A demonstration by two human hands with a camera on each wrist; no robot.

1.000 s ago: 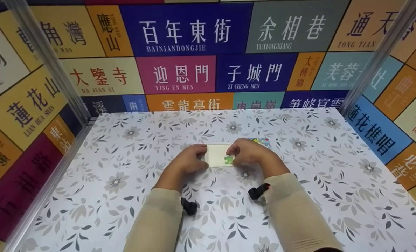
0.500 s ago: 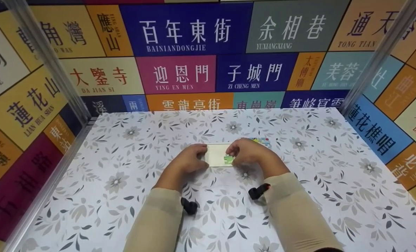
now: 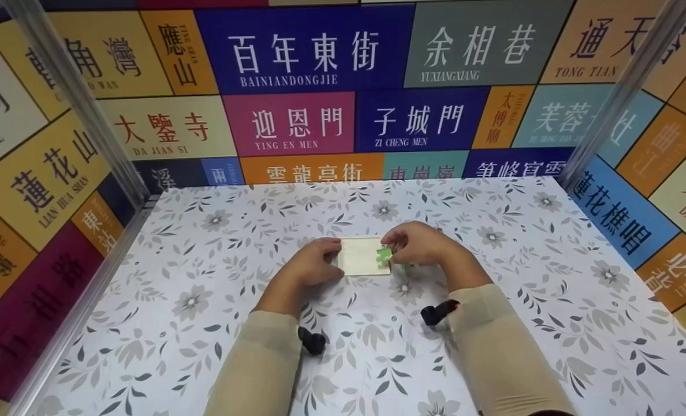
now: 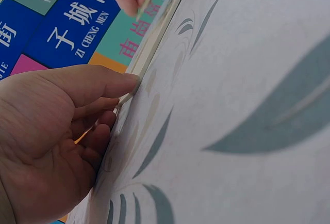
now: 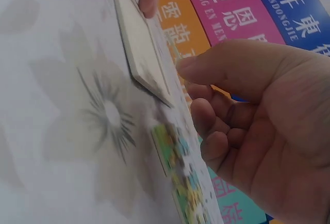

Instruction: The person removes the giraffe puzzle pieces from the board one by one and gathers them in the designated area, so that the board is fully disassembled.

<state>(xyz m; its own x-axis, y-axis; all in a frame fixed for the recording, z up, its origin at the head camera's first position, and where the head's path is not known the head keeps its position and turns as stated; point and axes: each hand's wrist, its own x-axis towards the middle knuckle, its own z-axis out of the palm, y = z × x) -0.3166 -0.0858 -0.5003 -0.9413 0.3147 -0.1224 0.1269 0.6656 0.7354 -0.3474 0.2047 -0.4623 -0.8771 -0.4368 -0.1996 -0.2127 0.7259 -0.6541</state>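
Observation:
A small pale rectangular puzzle board (image 3: pixel 359 257) with a raised rim lies on the table. My left hand (image 3: pixel 313 263) grips its left end; the thumb (image 4: pixel 121 83) presses on the near edge in the left wrist view. My right hand (image 3: pixel 424 245) pinches a green jigsaw piece (image 3: pixel 383 257) over the board's right end. In the right wrist view that piece shows only as a thin edge by the thumb (image 5: pixel 193 69), apart from the board. Several colourful jigsaw pieces (image 5: pixel 178 175) lie right of the board, mostly hidden under my right hand in the head view.
A white table (image 3: pixel 216 346) with a grey floral print spreads all round. Colourful panels with place names (image 3: pixel 297 121) stand behind it and at both sides. A small black wrist camera (image 3: pixel 313 341) juts from each sleeve.
My right hand has moved right and raised the green jigsaw piece, which sat on the board's right end before. My left hand and the board have stayed put.

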